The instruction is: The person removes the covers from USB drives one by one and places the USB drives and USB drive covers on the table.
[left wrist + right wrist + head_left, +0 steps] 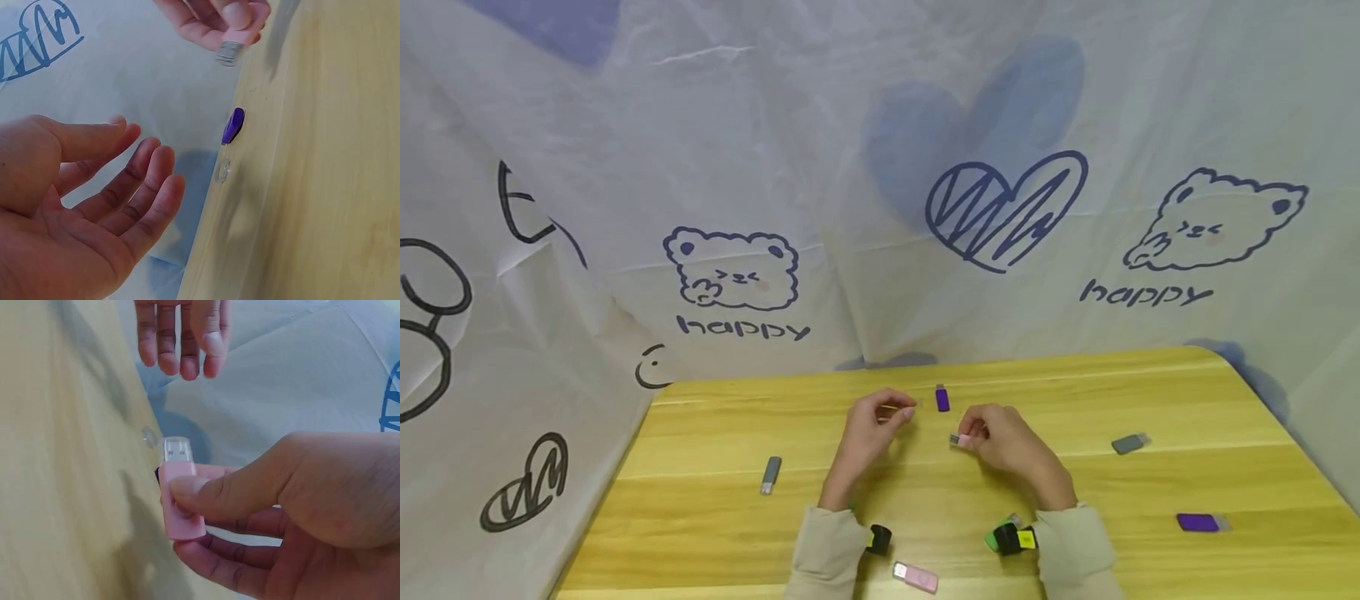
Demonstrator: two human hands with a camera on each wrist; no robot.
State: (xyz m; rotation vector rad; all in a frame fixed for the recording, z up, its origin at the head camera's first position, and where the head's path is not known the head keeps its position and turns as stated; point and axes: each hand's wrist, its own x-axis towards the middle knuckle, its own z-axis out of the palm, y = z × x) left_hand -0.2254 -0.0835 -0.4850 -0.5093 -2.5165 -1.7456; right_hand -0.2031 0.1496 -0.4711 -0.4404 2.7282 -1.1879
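Between its thumb and fingers, my right hand point(1011, 442) pinches a pink USB flash drive point(181, 506). The drive's metal plug point(178, 450) points away from the palm, toward the left hand. Across from it, my left hand point(868, 429) is held over the table with fingers loosely bent and nothing in them. A small clear cap point(224, 170) lies on the table just beyond the left fingertips. Close to that cap lies a purple USB flash drive point(942, 399), mostly hidden behind the pink drive in the right wrist view.
Grey flash drives lie to the left point(771, 475) and right point(1131, 443) on the wooden table point(700, 533). Another purple drive point(1198, 522) is at far right. A second pink drive point(916, 577) lies nearest me. By the right wrist, a green drive point(992, 542) is partly covered.
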